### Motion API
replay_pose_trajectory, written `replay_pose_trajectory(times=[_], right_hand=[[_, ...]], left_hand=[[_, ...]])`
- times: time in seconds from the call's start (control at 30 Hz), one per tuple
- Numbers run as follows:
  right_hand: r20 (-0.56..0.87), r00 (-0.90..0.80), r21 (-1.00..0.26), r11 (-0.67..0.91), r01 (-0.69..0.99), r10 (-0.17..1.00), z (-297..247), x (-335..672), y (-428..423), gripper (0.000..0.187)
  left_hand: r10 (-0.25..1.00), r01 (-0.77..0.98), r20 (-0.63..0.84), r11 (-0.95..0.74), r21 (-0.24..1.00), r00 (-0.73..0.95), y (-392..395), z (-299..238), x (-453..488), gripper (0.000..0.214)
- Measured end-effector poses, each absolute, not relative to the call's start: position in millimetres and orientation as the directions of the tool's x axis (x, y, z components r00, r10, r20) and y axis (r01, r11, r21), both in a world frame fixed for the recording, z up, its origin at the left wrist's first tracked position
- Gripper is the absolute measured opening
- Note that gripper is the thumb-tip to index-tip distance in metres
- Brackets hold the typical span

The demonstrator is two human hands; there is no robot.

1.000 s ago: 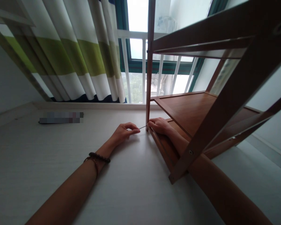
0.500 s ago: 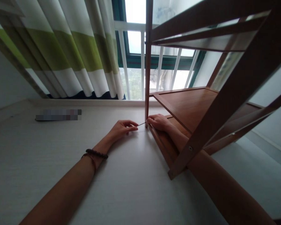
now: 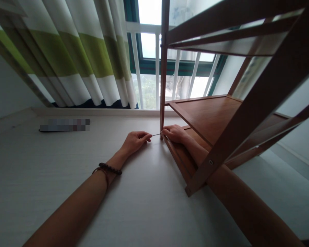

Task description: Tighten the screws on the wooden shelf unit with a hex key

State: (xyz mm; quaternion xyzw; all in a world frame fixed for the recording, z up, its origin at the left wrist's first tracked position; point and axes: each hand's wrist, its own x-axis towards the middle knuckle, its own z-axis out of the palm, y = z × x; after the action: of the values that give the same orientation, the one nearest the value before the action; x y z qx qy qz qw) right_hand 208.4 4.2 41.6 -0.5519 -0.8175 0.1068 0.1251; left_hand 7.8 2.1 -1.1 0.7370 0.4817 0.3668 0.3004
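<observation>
1. The wooden shelf unit (image 3: 211,113) was our broadest concern: a bump from the right forearm, which reached in past the near leg, could have shifted the frame and disturbed the fine work at its foot. It stood to the left hand's right and rose over the right hand.

2. The bottom board (image 3: 182,154) lay beneath the right hand and wrist. We judged that the cramped space between it and the board above might have forced an awkward angle and weakened the hold there.

3. The far leg (image 3: 162,116) came down between the two hands, its lower end touching the right fingers and just beside the left fingertips. We thought it could have moved if it was poorly braced.

4. The right hand (image 3: 175,133) was curled closed against the leg's inner side. We could not tell whether it gripped the leg or some small part hidden behind the fingers; if only pressing, it might have slipped.

5. The left hand (image 3: 138,139) pinched the thin rod between thumb and fingers; a loose pinch, we reckoned, could have let it twist or drop.

6. The thin dark rod (image 3: 156,134) ran from the left fingertips to the leg's lower end, pointing toward the right hand. Held at a slant, it might have lost its seat; whether it was seated, we could not see.
</observation>
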Motion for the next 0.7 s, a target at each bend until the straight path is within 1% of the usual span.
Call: replay_pose_trajectory(times=[0.1,0.2,0.27,0.4,0.53,0.7], right_hand=[[0.087,-0.353,-0.318,0.362,0.876,0.931,42.3,208.1,3.7,0.035],[0.087,-0.356,-0.319,0.365,0.875,0.930,42.7,207.7,3.1,0.035],[0.083,-0.357,-0.316,0.364,0.876,0.930,42.9,207.4,2.8,0.036],[0.080,-0.360,-0.308,0.367,0.878,0.929,43.9,207.0,2.1,0.036],[0.093,-0.350,-0.322,0.361,0.875,0.932,44.7,207.1,1.5,0.036],[0.079,-0.360,-0.323,0.365,0.873,0.930,44.2,207.5,1.9,0.037]], left_hand=[[0.943,0.360,0.212,-0.296,0.884,0.256,3.1,-1.8,6.0,0.042],[0.954,0.305,0.171,-0.244,0.920,0.247,4.3,-3.2,6.0,0.050],[0.956,0.307,0.165,-0.236,0.922,0.241,4.9,-3.8,6.3,0.045],[0.947,0.317,0.195,-0.273,0.908,0.257,4.9,-3.4,6.5,0.033],[0.931,0.316,0.198,-0.296,0.901,0.308,2.5,0.2,6.3,0.035],[0.928,0.343,0.180,-0.294,0.892,0.327,0.3,4.6,4.0,0.039]])
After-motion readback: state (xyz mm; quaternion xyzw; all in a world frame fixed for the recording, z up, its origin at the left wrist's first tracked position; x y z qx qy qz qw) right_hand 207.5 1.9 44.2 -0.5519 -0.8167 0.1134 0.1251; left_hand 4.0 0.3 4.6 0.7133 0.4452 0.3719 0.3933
